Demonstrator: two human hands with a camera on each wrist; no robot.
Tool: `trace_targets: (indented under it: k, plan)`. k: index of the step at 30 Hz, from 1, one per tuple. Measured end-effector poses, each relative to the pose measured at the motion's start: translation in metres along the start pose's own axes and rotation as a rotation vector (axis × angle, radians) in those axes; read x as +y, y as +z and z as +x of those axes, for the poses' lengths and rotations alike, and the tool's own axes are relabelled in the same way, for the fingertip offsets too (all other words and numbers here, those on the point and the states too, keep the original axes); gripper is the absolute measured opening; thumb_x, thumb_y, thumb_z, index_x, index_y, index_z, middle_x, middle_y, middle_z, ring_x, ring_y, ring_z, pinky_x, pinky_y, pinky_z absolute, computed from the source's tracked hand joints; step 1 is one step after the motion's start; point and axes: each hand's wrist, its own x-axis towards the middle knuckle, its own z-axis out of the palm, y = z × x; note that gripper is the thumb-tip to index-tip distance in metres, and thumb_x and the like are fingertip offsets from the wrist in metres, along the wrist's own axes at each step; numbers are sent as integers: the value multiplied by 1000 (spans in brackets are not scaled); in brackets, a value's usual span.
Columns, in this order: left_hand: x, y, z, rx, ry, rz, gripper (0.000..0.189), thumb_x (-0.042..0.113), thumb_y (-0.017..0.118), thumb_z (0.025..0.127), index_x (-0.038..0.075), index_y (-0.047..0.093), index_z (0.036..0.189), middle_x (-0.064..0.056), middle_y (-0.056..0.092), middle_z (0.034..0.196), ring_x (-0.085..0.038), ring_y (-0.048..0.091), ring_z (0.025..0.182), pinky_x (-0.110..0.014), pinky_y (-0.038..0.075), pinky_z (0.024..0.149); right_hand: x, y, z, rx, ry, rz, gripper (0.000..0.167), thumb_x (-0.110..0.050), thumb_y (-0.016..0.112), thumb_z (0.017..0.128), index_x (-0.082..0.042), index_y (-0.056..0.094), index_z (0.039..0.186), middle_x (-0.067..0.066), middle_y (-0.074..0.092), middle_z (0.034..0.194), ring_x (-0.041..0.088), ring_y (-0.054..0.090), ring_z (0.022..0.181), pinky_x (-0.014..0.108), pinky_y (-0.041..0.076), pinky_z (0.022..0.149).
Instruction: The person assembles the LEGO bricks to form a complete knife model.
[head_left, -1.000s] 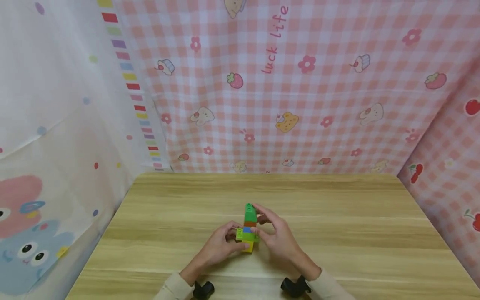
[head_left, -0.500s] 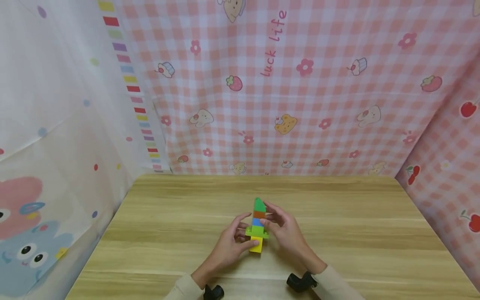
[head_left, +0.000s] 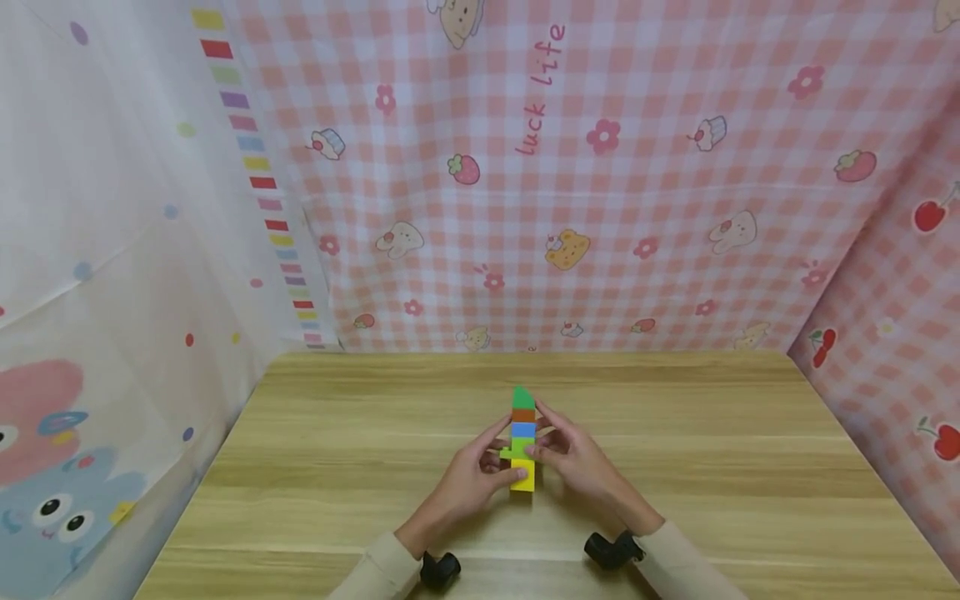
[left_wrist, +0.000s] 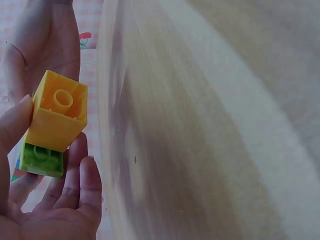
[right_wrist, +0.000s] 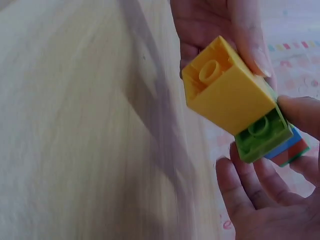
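Observation:
Between the two hands stands a tower of toy building blocks, with its hollow underside showing in both wrist views. From the bottom up it has a yellow block (head_left: pixel 527 483), light green pieces (head_left: pixel 521 444), a blue block (head_left: pixel 523 430), a brown-red block (head_left: pixel 523 415) and a sloped dark green block (head_left: pixel 522 399). A light green piece juts out sideways above the yellow one. My left hand (head_left: pixel 467 482) pinches the yellow block, thumb on its near face and fingers behind. My right hand (head_left: pixel 583 467) holds the light green part by the thumb, its fingers behind the tower.
The wood-grain table (head_left: pixel 337 433) spreads under both hands. A pink checked cloth (head_left: pixel 660 192) hangs behind it, with printed cloths at the left and right sides. Black wrist-worn devices (head_left: pixel 441 570) sit near the sleeves.
The block tower has shifted right and slightly away and turned, so its face now points straight toward me. Both hands moved along with it; the right thumb dropped from blue to light green.

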Motion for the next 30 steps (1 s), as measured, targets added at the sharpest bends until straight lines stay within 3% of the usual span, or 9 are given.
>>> trace_targets:
  k: [10,17,22,30]
  plan:
    - [-3,4,14,-60,-36,63,81,28,77,88,35,31,154,-6,61,118,-15,62,95,-29,53,83,19,-9,6,31,83,-78,66,-21,64,98,-14,32,155,12,60,118,22,59,99,27,50,84]
    - [-6,6,18,-72,-47,157,82,31,77,87,34,31,154,-1,58,106,-13,57,86,-26,49,74,27,-12,8,64,74,-105,61,-19,66,96,-13,40,151,10,63,106,21,57,91,26,49,76]
    - [-7,5,20,-83,-58,158,81,32,78,87,34,31,154,-3,59,101,-12,53,79,-25,45,66,31,-13,10,81,99,-132,62,-23,68,95,-11,43,149,7,65,106,18,59,91,26,49,78]
    - [-8,1,25,-113,-52,172,80,36,77,87,29,33,154,-5,57,98,-12,51,78,-25,44,65,35,-13,14,72,124,-128,63,-28,68,95,-7,43,149,8,63,110,18,56,94,27,47,80]
